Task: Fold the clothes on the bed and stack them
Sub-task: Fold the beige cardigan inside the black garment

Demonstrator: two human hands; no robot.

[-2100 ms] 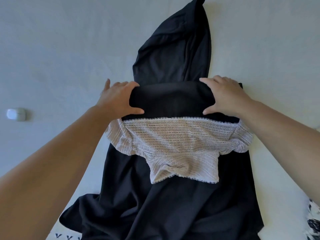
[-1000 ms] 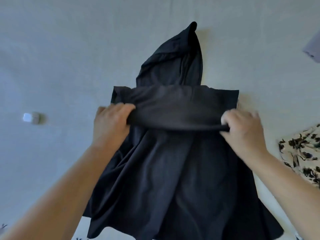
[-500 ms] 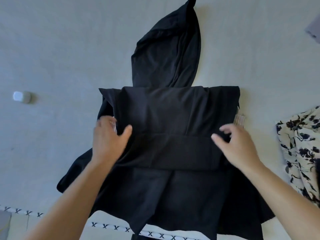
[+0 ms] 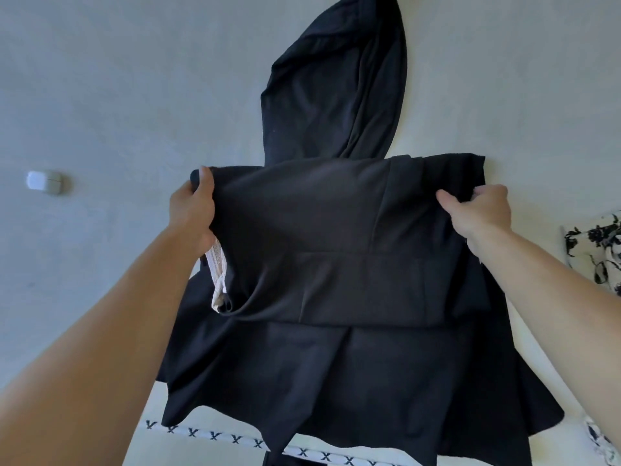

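While the left hand (image 4: 193, 210) and right hand (image 4: 479, 210) each pinch a side of the folded black cloth garment (image 4: 322, 247), its long axis runs across the pale bed (image 4: 117, 95) toward the far edge.

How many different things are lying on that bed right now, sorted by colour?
Black: 1, the black garment, gripped by the left hand and right hand.
White or pale: 2, the white lace piece peeking out beside it, and a small white case.
Black-and-white floral: 1, the floral fabric.
Total: 4.
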